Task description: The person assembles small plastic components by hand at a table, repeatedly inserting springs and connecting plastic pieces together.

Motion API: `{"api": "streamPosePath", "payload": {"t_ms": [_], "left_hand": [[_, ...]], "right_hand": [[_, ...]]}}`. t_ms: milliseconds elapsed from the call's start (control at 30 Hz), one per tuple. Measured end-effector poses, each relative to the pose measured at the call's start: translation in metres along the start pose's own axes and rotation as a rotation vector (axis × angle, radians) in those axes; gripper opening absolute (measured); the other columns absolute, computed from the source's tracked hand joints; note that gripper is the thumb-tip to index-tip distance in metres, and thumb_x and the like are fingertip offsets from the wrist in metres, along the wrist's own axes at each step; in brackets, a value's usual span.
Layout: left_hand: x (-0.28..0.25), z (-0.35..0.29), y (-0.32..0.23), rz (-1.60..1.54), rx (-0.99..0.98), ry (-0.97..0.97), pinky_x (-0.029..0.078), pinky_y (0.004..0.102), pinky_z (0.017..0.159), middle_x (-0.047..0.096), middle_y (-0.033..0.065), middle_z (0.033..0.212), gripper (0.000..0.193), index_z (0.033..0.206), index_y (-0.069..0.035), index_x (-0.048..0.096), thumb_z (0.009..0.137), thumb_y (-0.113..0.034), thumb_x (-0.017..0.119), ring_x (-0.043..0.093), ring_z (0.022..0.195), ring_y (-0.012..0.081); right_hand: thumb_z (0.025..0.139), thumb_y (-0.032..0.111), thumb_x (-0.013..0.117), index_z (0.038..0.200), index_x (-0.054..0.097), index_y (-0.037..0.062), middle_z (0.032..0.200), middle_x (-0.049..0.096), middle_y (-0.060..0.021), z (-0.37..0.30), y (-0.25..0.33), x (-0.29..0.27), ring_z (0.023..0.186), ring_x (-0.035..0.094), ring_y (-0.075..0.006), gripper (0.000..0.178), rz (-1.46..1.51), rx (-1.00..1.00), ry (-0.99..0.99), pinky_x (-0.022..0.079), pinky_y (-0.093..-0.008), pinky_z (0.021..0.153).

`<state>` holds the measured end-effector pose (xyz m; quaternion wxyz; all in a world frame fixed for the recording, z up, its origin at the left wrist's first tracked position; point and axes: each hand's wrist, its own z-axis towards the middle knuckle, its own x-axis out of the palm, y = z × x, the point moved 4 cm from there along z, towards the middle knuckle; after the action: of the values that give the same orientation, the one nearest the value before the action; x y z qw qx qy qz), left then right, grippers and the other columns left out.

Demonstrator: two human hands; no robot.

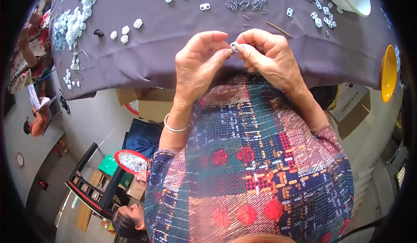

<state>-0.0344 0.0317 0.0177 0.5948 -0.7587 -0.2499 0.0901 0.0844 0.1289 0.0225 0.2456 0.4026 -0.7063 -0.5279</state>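
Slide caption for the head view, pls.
Left hand and right hand hold a small white part at a dark-covered table scattered with springs and white pieces.

left grip: fingers arched, thumb forward | right grip: thumb-forefinger pinch | forearms: converging

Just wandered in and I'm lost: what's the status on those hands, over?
Right hand pinching small white piece. Left hand meeting it, thumb at its edge. Piece partly covered by fingers; thin gold stick lying on cloth beyond right hand.

A head-worn fisheye looks down from close above the hands.
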Motion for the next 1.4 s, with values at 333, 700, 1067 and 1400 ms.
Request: {"api": "streamPosePath", "payload": {"t_ms": [333,700,1067,1400], "left_hand": [[-0.002,0.0,0.004,0.204,0.05,-0.019,0.05,0.0208,0.07,0.065,0.0059,0.081,0.025,0.102,0.003,0.057,0.078,0.004,0.063,0.061,0.075,0.0092],[-0.003,0.005,0.01,-0.076,-0.134,-0.019,0.049,0.0205,0.061,0.065,0.0112,0.087,0.03,0.105,0.005,0.055,0.078,0.0,0.065,0.062,0.075,0.0129],[0.0,0.003,0.018,-0.037,-0.18,-0.056,0.049,0.0206,0.057,0.066,0.0102,0.085,0.019,0.098,0.003,0.062,0.08,-0.003,0.064,0.061,0.072,0.0124],[0.006,0.002,0.016,-0.038,-0.144,-0.087,0.047,0.0196,0.055,0.066,0.0085,0.08,0.014,0.094,0.002,0.063,0.084,-0.008,0.06,0.06,0.068,0.0109]], "right_hand": [[0.087,0.012,0.057,0.092,0.059,0.0,0.069,0.056,0.0006,-0.001,-0.003,0.004,0.056,0.049,-0.0032,0.013,-0.055,-0.025,-0.015,0.043,-0.0173,0.049],[0.087,0.013,0.057,0.094,0.059,-0.0015,0.071,0.058,-0.002,0.004,-0.015,0.003,0.054,0.053,-0.0039,0.016,0.31,0.187,-0.007,0.047,-0.0181,0.046],[0.088,0.015,0.057,0.092,0.059,-0.0007,0.071,0.058,-0.0007,0.006,-0.016,0.003,0.054,0.052,-0.0032,0.016,0.374,0.153,-0.045,0.048,-0.0182,0.047],[0.088,0.013,0.056,0.093,0.06,-0.0007,0.07,0.058,0.0,0.007,-0.016,0.003,0.054,0.052,-0.0028,0.015,0.3,0.152,-0.066,0.047,-0.0176,0.047]]}}
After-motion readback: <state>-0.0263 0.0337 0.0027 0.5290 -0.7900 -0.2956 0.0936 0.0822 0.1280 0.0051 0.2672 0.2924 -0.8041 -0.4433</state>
